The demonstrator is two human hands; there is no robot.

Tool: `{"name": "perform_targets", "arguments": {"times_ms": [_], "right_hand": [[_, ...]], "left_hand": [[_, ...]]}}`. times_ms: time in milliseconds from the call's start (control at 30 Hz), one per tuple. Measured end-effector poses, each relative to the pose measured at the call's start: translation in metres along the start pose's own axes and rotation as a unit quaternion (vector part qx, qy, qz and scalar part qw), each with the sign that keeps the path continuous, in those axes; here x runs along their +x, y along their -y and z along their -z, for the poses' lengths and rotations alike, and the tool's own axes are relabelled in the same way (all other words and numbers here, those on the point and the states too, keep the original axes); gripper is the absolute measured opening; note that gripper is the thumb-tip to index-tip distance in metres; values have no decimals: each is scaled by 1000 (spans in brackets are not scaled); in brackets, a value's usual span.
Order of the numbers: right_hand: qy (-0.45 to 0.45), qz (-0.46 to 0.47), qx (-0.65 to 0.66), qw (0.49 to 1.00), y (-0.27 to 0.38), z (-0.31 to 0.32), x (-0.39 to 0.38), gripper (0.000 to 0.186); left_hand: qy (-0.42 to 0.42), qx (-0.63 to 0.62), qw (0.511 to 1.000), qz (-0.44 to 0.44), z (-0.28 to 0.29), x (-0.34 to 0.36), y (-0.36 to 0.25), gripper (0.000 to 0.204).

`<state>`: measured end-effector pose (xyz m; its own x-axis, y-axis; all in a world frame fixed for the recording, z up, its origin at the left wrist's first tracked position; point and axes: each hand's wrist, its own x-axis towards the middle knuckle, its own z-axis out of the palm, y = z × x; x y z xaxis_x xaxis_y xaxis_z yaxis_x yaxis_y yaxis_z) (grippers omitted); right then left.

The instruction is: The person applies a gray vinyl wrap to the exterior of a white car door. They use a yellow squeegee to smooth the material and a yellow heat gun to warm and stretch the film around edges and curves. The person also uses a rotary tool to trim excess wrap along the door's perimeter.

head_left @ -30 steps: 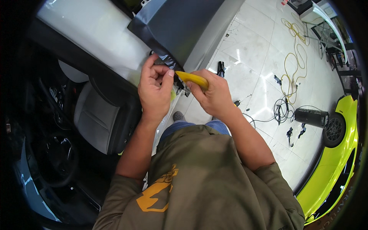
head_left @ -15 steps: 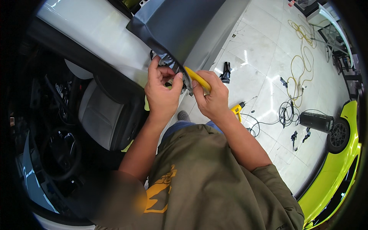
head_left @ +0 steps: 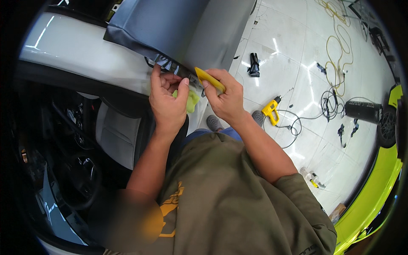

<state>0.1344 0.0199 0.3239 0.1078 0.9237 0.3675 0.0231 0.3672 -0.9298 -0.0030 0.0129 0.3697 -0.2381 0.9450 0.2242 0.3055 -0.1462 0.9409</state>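
Observation:
A panel of a car door covered in dark blue-grey wrap film stands before me, its film crumpled along the near edge. My left hand is at that edge. Its index fingertip reaches the crumpled film, the other fingers are loosely curled, and the thumb stands apart with nothing visible between. In my right hand a yellow squeegee is pinched between thumb and fingers, its pointed end beside the door edge. Behind my left hand, a yellow-green piece of soft-looking material shows partly.
On the tiled floor to the right lie a yellow heat gun, a black nozzle-like part, cables, a yellow hose and a black cylinder. A bright green car stands far right. The car seat is at left.
The view has shifted, so the heat gun now shows whole. My right hand and the squeegee have moved up along the door edge. The left index finger remains at the crumpled film.

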Motion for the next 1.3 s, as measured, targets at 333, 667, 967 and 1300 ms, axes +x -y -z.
{"name": "perform_targets", "arguments": {"times_ms": [333,667,967,1300], "right_hand": [[-69,114,-54,990,-6,-21,-4,17],[-59,136,-163,975,8,-29,0,18],[-52,155,-132,978,19,-25,10,19],[-51,190,-145,970,16,-29,13,27]], "left_hand": [[79,81,993,-43,14,10,0,62],[120,63,988,-71,19,16,9,61],[71,6,994,-87,17,18,-4,63],[77,78,987,-121,20,19,-2,62]]}}
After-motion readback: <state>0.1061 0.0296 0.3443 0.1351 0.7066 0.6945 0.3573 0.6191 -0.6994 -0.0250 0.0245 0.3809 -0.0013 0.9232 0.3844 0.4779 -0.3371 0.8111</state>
